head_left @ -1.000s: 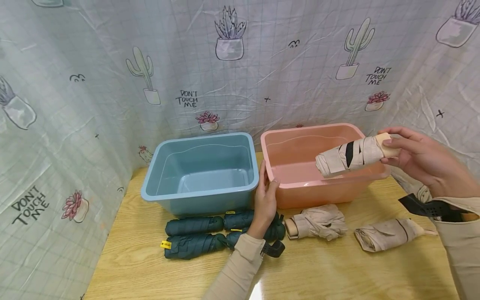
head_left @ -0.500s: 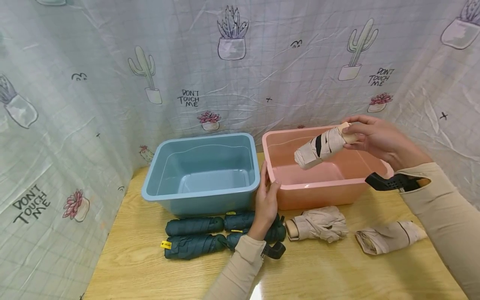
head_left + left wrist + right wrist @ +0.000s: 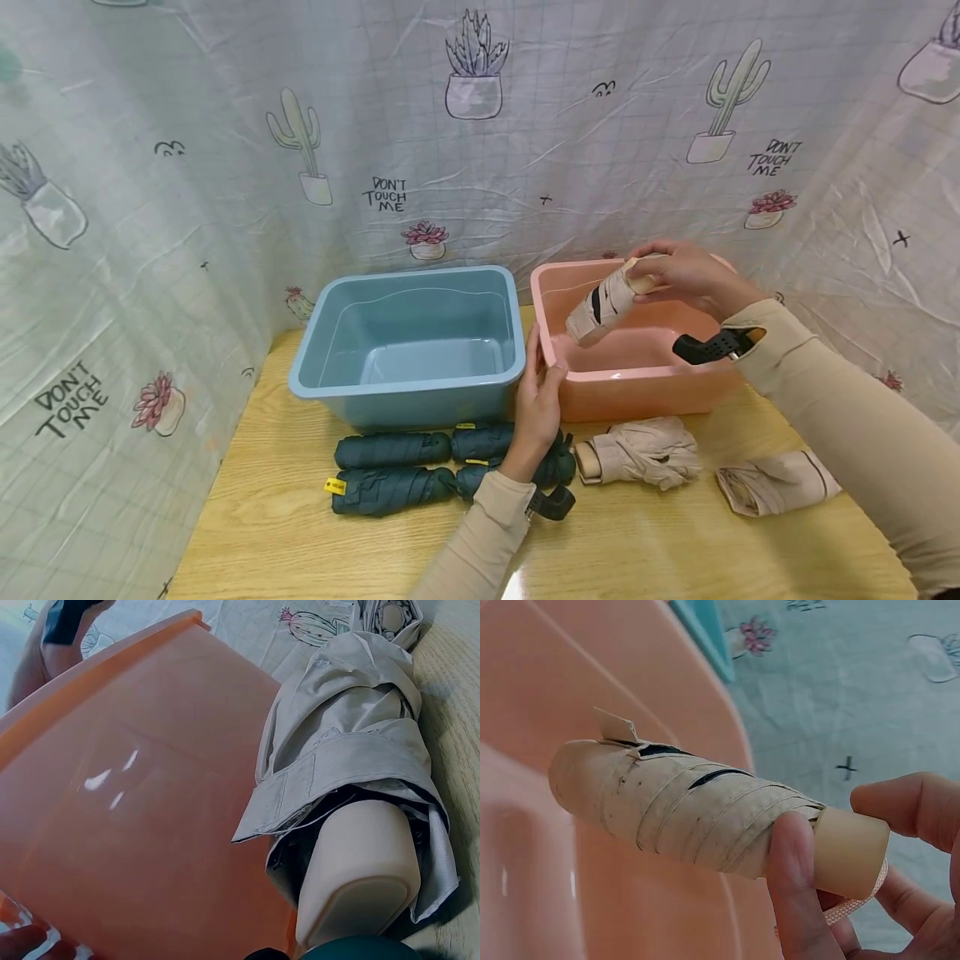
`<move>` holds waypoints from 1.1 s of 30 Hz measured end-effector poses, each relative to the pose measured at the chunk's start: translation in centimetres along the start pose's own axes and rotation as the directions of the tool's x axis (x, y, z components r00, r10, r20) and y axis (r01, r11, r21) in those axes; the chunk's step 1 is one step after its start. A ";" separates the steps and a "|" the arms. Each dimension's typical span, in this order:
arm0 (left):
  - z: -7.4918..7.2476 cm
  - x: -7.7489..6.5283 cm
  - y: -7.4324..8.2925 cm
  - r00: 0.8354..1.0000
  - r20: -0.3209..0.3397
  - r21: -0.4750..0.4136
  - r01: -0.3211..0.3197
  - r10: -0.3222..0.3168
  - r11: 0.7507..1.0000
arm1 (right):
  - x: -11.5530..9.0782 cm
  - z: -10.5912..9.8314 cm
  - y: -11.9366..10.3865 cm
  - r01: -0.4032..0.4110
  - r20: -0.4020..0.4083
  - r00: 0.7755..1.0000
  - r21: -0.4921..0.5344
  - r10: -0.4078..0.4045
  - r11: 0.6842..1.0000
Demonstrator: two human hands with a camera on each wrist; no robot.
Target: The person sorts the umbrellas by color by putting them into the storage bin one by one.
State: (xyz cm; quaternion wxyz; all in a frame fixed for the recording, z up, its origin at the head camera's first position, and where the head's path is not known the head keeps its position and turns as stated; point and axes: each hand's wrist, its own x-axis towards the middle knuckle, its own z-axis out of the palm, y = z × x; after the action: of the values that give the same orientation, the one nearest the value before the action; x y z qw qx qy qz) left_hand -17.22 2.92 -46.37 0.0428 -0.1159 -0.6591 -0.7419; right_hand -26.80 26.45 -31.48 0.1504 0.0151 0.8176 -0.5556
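My right hand [image 3: 686, 275] pinches the pale handle of a folded beige umbrella [image 3: 600, 308] over the pink bin [image 3: 637, 393]. The umbrella slants down to the left, its far end below the rim level of the bin in the head view. Dark gaps show between the fabric folds of this umbrella [image 3: 682, 806] in the right wrist view, and a cord loops by the handle. My left hand [image 3: 538, 408] holds the front left corner of the pink bin, thumb on the front. In the left wrist view a beige umbrella [image 3: 360, 727] lies beside the bin wall [image 3: 150, 795].
A blue bin [image 3: 408, 392] stands left of the pink one. Several dark green folded umbrellas [image 3: 393, 490] lie before it, partly under my left forearm. Two beige umbrellas, one crumpled [image 3: 645, 450] and one neater [image 3: 780, 483], lie at the right. A patterned curtain [image 3: 375, 125] hangs behind.
My right hand has carried the beige umbrella leftward over the pink bin, and the umbrella now tilts more steeply. My left hand has stayed at the corner of the bin.
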 end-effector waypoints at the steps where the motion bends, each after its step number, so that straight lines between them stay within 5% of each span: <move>1: 0.0 0.0 0.0 1.000 0.002 0.001 0.001 -0.001 1.000 | 0.3 0.2 0.1 -0.001 0.007 1.000 -0.008 0.001 1.000; 10: -0.1 -0.2 -0.1 1.000 0.011 -0.003 0.004 -0.004 1.000 | 1.9 1.5 0.8 0.017 0.056 0.998 -0.116 -0.011 0.993; 25: -0.3 0.0 -0.1 1.000 0.009 -0.009 -0.005 0.005 1.000 | 4.6 2.7 2.1 -0.042 0.059 0.997 -0.153 0.052 0.987; 33: -0.2 0.0 -0.2 1.000 0.011 0.007 -0.004 0.004 1.000 | 5.0 3.3 3.4 -0.095 0.123 0.987 -0.058 0.102 0.994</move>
State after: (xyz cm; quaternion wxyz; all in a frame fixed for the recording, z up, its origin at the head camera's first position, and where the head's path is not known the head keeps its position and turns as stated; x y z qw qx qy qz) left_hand -17.27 2.73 -46.56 0.0410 -0.1209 -0.6617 -0.7388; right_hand -30.11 23.99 -36.98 0.2292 0.0164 0.8190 -0.5257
